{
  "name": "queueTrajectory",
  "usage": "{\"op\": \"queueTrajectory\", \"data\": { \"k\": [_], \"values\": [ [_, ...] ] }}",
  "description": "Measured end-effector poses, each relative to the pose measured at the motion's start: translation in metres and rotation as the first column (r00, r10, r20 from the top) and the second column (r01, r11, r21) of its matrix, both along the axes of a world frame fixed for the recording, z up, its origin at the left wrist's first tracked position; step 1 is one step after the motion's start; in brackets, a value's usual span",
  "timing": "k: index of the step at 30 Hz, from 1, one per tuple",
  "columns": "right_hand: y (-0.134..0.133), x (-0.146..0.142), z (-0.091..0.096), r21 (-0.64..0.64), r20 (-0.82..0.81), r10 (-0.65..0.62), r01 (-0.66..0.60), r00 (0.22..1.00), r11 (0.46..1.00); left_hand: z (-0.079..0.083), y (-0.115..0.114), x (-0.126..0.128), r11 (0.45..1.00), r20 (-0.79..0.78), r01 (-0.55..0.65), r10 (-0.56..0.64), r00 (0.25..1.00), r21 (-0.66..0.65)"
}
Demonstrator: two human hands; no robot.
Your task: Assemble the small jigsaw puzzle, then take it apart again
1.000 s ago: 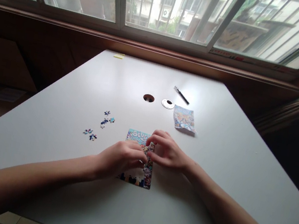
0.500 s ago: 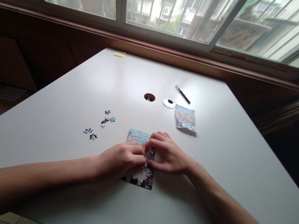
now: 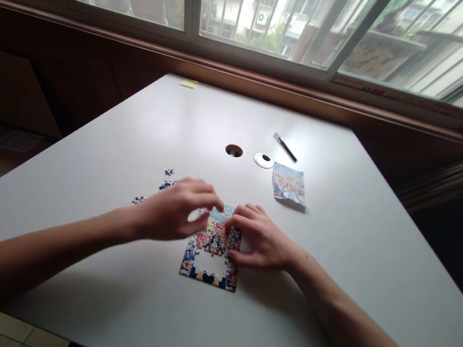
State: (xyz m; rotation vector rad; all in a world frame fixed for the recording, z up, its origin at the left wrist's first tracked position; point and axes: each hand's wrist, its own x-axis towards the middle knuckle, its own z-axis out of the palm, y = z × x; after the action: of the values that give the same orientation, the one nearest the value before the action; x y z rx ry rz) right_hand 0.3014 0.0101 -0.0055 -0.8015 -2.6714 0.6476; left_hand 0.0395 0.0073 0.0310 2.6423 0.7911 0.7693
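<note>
A small colourful jigsaw puzzle [image 3: 210, 250] lies flat on the white table [image 3: 333, 256], with a white gap near its lower middle. My right hand [image 3: 260, 239] rests on the puzzle's right edge, fingers curled and pressing down on it. My left hand [image 3: 174, 208] hovers just above the table left of the puzzle's top, fingers loosely spread and slightly blurred, with nothing visible in them. Several loose puzzle pieces [image 3: 166, 177] lie beyond and partly behind the left hand.
A printed puzzle packet [image 3: 288, 184] lies right of centre. Behind it are a black pen [image 3: 285, 147], a round cable hole [image 3: 234, 151] and its silver cap [image 3: 263, 160]. A yellow sticky note [image 3: 188, 84] sits at the far edge, below the barred window.
My left hand has lifted off the puzzle and moved left and away toward the loose pieces, uncovering the puzzle's left half. My right hand stays on the right edge.
</note>
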Motion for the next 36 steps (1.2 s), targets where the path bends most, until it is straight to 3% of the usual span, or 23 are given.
{"op": "queueTrajectory", "data": {
  "k": [2, 4, 7, 9, 11, 14, 24, 36],
  "values": [
    [0.002, 0.002, 0.0, -0.032, -0.059, 0.001, -0.003, 0.998, 0.999, 0.007, 0.016, -0.025, 0.989, 0.064, -0.139, 0.136, 0.989, 0.047],
    [0.005, 0.006, -0.002, -0.095, -0.158, -0.024, 0.009, 0.987, 0.995, 0.003, 0.031, -0.055, 0.945, 0.16, -0.311, 0.293, 0.943, 0.104],
    [0.01, 0.011, -0.011, -0.229, -0.336, -0.173, 0.098, 0.926, 0.969, -0.018, 0.045, -0.093, 0.801, 0.26, -0.59, 0.552, 0.792, 0.095],
    [0.012, 0.013, -0.018, -0.325, -0.422, -0.308, 0.175, 0.853, 0.929, -0.032, 0.051, -0.106, 0.773, 0.189, -0.634, 0.623, 0.759, -0.003],
    [0.013, 0.013, -0.022, -0.39, -0.459, -0.409, 0.235, 0.789, 0.89, -0.039, 0.053, -0.11, 0.776, 0.092, -0.628, 0.631, 0.77, -0.057],
    [0.012, 0.012, -0.024, -0.409, -0.46, -0.471, 0.291, 0.753, 0.865, -0.039, 0.053, -0.108, 0.809, -0.011, -0.587, 0.587, 0.81, -0.032],
    [0.011, 0.009, -0.022, -0.414, -0.439, -0.476, 0.299, 0.762, 0.86, -0.04, 0.052, -0.11, 0.851, -0.062, -0.525, 0.522, 0.851, -0.034],
    [0.011, 0.011, -0.025, -0.41, -0.418, -0.48, 0.311, 0.771, 0.858, -0.034, 0.047, -0.106, 0.83, -0.115, -0.556, 0.548, 0.828, -0.047]
  ]
}}
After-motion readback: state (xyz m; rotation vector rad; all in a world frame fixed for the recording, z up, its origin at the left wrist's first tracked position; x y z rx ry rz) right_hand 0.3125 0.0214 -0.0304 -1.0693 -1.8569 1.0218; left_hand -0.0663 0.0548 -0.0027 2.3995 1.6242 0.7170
